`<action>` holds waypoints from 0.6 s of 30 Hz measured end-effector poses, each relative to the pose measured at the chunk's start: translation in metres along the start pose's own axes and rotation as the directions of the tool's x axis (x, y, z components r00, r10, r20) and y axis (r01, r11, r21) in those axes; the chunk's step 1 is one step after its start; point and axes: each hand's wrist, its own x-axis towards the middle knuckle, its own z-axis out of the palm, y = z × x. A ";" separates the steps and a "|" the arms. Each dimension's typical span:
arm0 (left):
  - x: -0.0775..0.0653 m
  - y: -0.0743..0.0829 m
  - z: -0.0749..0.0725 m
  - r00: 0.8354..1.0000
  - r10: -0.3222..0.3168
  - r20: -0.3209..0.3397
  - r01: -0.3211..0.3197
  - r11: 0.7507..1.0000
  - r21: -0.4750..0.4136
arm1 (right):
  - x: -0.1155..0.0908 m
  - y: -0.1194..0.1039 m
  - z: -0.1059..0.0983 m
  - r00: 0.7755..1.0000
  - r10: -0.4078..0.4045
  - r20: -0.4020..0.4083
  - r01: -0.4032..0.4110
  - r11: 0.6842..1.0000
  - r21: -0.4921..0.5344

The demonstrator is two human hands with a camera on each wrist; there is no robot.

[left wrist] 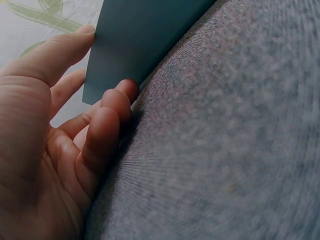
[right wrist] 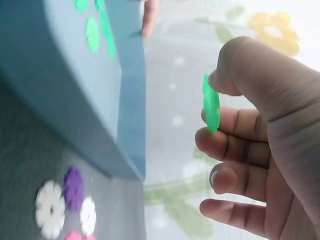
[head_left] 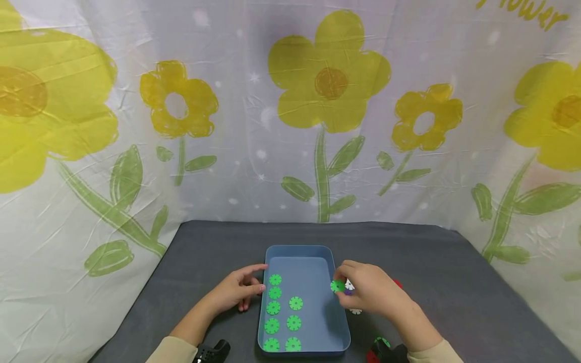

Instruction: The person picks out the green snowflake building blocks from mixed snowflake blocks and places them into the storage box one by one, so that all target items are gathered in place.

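Observation:
Inside the blue tray, several green notched plastic discs lie in two columns, the left one longer. Above the tray's right rim, my right hand pinches another green notched disc between thumb and fingers, its edge toward the right wrist camera. My left hand is at the tray's left side, thumb and index fingertips right at the rim. In the left wrist view, its other fingers bend loosely low beside the tray's outer wall.
Right of the tray, partly behind my right hand, lie white discs, a purple disc and pink ones. Closer to me are a green disc and a red piece by the right wrist. A flower-printed curtain surrounds the grey-covered table.

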 end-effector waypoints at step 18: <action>0.000 0.000 0.000 1.000 -0.001 -0.001 0.001 1.000 -0.002 | 0.053 -0.022 0.013 0.994 -0.068 0.081 0.070 0.997 -0.018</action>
